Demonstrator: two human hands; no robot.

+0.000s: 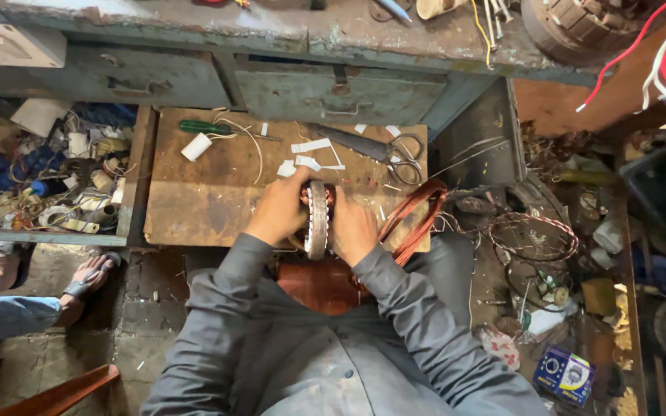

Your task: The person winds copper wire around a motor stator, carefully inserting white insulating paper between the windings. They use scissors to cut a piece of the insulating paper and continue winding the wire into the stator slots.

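Observation:
A round metal motor stator (317, 219) with copper windings stands on edge on a worn wooden board (210, 192). My left hand (280, 209) grips its left side and my right hand (352, 231) presses against its right side. A loop of copper wire (418, 216) lies just right of my right hand. On the board behind the stator are scissors (383, 152), a green-handled screwdriver (206, 127), a white paper roll (196, 147) and white paper strips (310, 154).
A grey metal bench with drawers (333, 92) stands behind the board. An open tray (63, 177) of wire scraps and tape is at left. Another person's sandalled foot (86, 281) rests at lower left. Clutter and wire coils (533, 239) fill the right side.

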